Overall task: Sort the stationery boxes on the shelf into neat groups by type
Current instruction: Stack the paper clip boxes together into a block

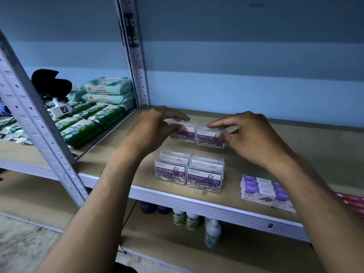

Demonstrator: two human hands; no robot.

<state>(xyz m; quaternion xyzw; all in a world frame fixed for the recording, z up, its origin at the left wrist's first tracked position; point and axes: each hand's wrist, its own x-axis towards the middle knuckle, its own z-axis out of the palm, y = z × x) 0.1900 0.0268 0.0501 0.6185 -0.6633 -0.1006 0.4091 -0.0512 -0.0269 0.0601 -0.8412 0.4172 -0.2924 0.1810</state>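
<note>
Two clear paper clip boxes stand side by side at the back of the shelf (295, 142). My left hand (151, 129) grips the left box (186, 133) between thumb and fingers. My right hand (244, 134) grips the right box (209, 137) the same way. Nearer the front edge is a group of several more paper clip boxes (189, 171), set in two rows. A stack of purple and white staples boxes (262, 191) lies at the front right, partly behind my right forearm.
A perforated metal upright (136, 56) bounds the shelf on the left; another slants at the near left. Packs of wipes (107, 91) and green packets fill the neighbouring shelf. Several bottles (187, 217) stand on the lower shelf. A red item (352, 201) lies at the far right.
</note>
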